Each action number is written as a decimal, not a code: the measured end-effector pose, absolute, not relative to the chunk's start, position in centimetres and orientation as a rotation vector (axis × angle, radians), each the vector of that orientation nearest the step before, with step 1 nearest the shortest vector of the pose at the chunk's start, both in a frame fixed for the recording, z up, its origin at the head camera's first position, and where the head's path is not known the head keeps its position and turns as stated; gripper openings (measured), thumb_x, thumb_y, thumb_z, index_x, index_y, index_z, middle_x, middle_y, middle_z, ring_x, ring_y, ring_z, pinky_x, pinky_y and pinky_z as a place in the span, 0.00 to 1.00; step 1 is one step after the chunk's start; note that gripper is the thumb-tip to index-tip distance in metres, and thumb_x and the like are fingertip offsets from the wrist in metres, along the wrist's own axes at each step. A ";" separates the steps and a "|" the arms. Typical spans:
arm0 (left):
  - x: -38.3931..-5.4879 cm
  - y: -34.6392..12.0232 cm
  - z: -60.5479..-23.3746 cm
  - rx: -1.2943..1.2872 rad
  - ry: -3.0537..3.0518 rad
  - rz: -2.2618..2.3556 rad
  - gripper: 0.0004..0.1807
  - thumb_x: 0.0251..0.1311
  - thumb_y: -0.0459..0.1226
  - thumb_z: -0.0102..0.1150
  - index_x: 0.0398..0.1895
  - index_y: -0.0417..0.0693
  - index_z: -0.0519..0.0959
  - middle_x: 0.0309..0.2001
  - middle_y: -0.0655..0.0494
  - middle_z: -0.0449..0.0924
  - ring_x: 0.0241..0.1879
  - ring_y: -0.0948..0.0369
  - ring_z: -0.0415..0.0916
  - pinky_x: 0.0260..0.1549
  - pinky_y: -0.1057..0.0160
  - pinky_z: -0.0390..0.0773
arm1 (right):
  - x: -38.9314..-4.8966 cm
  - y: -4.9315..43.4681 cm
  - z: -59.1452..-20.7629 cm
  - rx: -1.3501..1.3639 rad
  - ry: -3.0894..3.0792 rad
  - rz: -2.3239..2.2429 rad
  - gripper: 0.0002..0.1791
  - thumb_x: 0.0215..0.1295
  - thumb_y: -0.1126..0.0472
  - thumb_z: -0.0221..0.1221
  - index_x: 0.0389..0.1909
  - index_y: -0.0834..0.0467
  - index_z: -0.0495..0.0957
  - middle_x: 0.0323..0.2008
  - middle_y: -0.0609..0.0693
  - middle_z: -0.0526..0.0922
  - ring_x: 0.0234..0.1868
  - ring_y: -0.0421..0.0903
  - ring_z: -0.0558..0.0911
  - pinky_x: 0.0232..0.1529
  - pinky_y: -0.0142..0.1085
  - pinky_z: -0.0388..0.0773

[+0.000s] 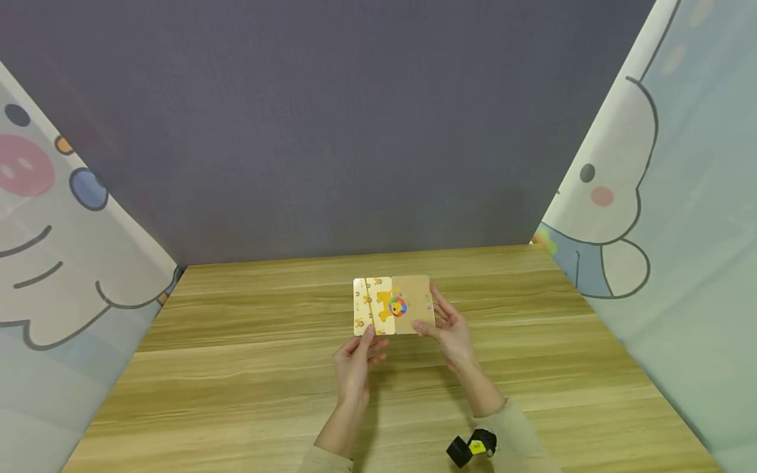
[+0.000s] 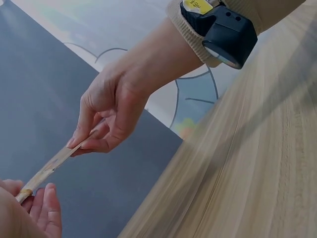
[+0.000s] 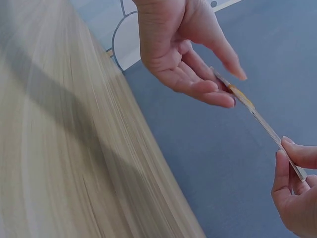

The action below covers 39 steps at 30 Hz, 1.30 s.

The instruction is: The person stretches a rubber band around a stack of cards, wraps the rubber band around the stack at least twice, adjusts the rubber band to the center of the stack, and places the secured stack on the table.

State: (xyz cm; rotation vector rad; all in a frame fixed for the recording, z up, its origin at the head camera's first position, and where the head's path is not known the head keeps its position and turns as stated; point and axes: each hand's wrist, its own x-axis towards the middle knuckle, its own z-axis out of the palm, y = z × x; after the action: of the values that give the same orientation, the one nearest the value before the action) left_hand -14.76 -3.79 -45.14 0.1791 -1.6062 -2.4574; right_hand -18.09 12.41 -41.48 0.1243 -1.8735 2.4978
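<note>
While the right grip (image 1: 454,334) pinches the booklet (image 1: 412,320), its contents seem hidden.

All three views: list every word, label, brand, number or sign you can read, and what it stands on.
Nothing can be read with certainty in any view.
Yellow label on the black wrist device: bears dark marks, too blurred to read.
Booklet: tiny marks near its tan edge, too small to tell whether they are letters.
Right-hand wall panel: cartoon drawing, no lettering visible.
</note>
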 end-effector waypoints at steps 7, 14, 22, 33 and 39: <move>-16.4 -3.8 -49.1 0.126 -1.637 -2.448 0.17 0.55 0.44 0.58 0.33 0.35 0.80 0.32 0.45 0.81 0.33 0.53 0.80 0.28 0.62 0.80 | -17.8 12.2 -41.6 0.133 -1.872 2.513 0.43 0.46 0.80 0.58 0.65 0.53 0.57 0.49 0.61 0.71 0.33 0.46 0.80 0.31 0.31 0.78; -14.0 -3.1 -43.4 0.248 -1.614 -2.619 0.19 0.55 0.37 0.58 0.34 0.22 0.75 0.31 0.41 0.80 0.32 0.52 0.80 0.27 0.65 0.79 | -17.3 11.7 -41.7 0.190 -1.909 2.498 0.43 0.48 0.79 0.58 0.65 0.53 0.56 0.52 0.62 0.68 0.37 0.47 0.80 0.35 0.33 0.78; -14.1 -3.4 -42.9 0.247 -1.699 -2.625 0.18 0.56 0.38 0.57 0.36 0.25 0.75 0.32 0.42 0.80 0.32 0.53 0.80 0.28 0.63 0.80 | -17.5 12.0 -41.6 0.152 -1.875 2.515 0.43 0.48 0.80 0.58 0.65 0.53 0.56 0.50 0.61 0.71 0.36 0.49 0.80 0.33 0.33 0.78; -13.5 -5.4 -42.2 -0.075 -2.108 -2.356 0.15 0.54 0.35 0.59 0.37 0.28 0.77 0.31 0.42 0.80 0.26 0.57 0.79 0.24 0.60 0.80 | -17.8 12.8 -41.6 0.112 -1.887 2.516 0.44 0.47 0.80 0.58 0.65 0.51 0.57 0.49 0.60 0.72 0.36 0.47 0.80 0.32 0.32 0.78; -12.9 -6.4 -39.2 -0.239 -2.250 -2.030 0.06 0.52 0.27 0.58 0.31 0.29 0.79 0.26 0.39 0.79 0.19 0.66 0.75 0.19 0.58 0.79 | -17.7 13.1 -41.7 0.140 -1.866 2.535 0.44 0.47 0.82 0.56 0.65 0.53 0.56 0.48 0.59 0.72 0.34 0.47 0.80 0.32 0.31 0.78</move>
State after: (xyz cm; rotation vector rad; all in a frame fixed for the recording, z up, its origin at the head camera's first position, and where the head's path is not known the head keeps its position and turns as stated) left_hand -12.90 -6.38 -39.18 -0.2388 -2.2496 -2.0302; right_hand -17.71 13.15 -41.73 0.1402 -1.8660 2.5345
